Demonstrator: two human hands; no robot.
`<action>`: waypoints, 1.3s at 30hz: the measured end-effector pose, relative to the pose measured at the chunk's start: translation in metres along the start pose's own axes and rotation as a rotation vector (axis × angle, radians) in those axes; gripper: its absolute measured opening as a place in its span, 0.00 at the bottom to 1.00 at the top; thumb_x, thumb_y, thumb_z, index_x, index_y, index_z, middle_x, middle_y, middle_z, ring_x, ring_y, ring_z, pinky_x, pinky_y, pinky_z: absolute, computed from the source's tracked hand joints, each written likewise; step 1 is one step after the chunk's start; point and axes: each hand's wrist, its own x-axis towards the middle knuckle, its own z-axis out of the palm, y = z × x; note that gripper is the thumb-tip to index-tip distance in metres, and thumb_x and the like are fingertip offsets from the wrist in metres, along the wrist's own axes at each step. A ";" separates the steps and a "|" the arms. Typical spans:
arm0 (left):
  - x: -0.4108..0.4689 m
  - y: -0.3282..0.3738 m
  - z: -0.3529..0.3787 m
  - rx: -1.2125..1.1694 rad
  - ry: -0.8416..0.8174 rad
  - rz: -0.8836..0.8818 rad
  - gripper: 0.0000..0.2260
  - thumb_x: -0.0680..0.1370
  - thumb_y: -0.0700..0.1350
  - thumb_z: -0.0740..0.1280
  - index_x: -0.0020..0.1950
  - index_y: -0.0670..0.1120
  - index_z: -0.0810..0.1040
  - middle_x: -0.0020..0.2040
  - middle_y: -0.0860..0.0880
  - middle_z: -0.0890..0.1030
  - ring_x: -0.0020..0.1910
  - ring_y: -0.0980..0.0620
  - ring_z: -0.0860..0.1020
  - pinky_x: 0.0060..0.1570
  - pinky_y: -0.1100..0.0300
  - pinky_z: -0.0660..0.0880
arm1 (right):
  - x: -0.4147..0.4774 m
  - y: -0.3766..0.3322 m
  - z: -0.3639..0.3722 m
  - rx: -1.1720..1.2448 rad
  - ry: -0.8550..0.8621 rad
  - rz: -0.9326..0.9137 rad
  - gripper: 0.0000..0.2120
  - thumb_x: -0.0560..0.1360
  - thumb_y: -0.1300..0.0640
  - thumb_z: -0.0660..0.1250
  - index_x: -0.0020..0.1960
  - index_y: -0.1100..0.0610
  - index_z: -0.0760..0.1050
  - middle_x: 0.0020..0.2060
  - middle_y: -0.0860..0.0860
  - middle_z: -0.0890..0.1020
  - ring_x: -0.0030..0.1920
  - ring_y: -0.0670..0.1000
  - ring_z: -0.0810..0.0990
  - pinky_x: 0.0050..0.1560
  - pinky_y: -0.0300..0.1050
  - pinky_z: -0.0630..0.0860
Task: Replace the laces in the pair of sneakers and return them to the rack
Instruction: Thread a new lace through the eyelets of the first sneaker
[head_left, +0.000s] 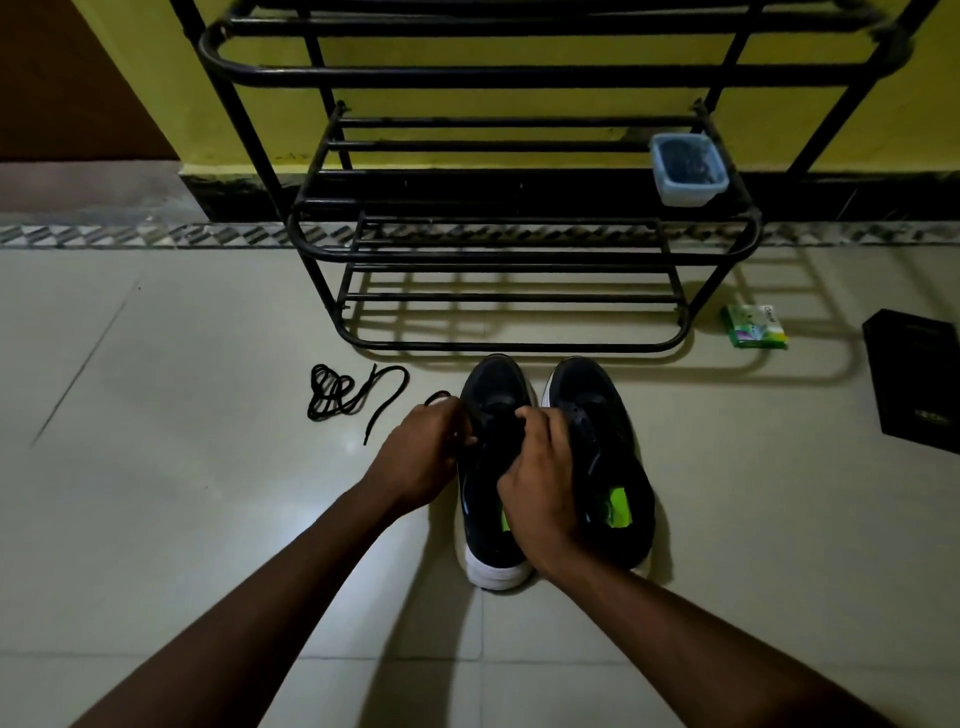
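fingers (451, 411) on lace (436, 396), sneaker (497, 382) before rack (519, 345)

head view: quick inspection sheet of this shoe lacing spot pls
surface: pale tiled floor, glossy
job's things: pair of black white-soled sneakers side by side before black metal shoe rack; loose black lace coiled beside them
clutter: clear plastic tub on rack; green packet and black box on floor
grippers: left hand pinches a second lace at one sneaker; right hand curled over its lacing, hold hidden
cables: nothing seen
surroundings: yellow wall
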 end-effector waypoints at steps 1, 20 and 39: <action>-0.001 0.000 -0.001 0.003 0.040 -0.016 0.08 0.74 0.45 0.67 0.42 0.57 0.70 0.45 0.56 0.81 0.46 0.51 0.80 0.48 0.47 0.77 | 0.000 0.000 0.000 0.002 -0.003 0.009 0.26 0.70 0.72 0.65 0.67 0.58 0.72 0.63 0.52 0.71 0.61 0.56 0.75 0.64 0.53 0.75; -0.019 0.008 -0.037 -0.401 0.500 0.068 0.03 0.80 0.44 0.71 0.49 0.50 0.84 0.44 0.55 0.84 0.40 0.56 0.80 0.42 0.58 0.76 | 0.068 -0.027 -0.036 0.427 -0.147 -0.113 0.03 0.74 0.58 0.74 0.47 0.55 0.84 0.39 0.46 0.85 0.42 0.43 0.83 0.47 0.41 0.79; -0.036 -0.047 -0.024 -0.325 0.345 -0.257 0.07 0.77 0.45 0.73 0.40 0.48 0.82 0.35 0.51 0.83 0.34 0.57 0.79 0.37 0.62 0.74 | 0.077 -0.004 -0.049 0.518 -0.130 0.188 0.04 0.75 0.63 0.73 0.49 0.58 0.80 0.33 0.50 0.82 0.37 0.49 0.84 0.42 0.43 0.81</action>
